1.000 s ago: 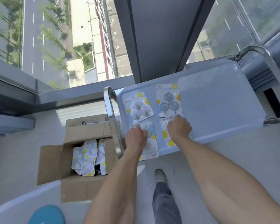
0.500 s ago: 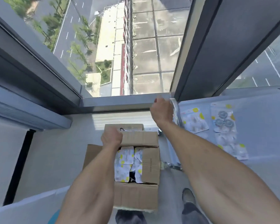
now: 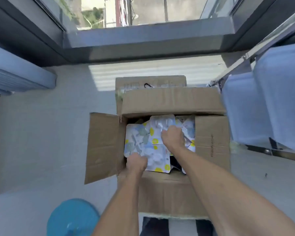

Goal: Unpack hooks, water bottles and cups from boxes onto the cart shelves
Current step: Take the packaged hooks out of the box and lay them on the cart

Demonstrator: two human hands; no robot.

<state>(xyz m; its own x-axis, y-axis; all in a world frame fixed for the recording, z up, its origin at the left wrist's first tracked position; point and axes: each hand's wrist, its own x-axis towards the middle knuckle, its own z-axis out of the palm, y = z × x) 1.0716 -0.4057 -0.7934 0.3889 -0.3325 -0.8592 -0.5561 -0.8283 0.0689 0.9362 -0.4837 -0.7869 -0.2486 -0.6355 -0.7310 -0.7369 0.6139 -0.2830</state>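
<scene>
An open cardboard box sits on the pale floor below a window, its flaps folded outward; the left flap stands wide and the right flap lies flat toward the blue cart, which stands just beside the box on the right. A second, smaller box sits behind it. A round blue thing, blurred, lies on the floor at lower left. Inside the box lie packs of hooks, white cards with yellow dots, heaped loosely. The left hand is at the near left corner of the heap, fingers curled onto the edge of a pack. The right hand is curled down on packs deeper in the box; whether it truly pinches one cannot be told through the blur
</scene>
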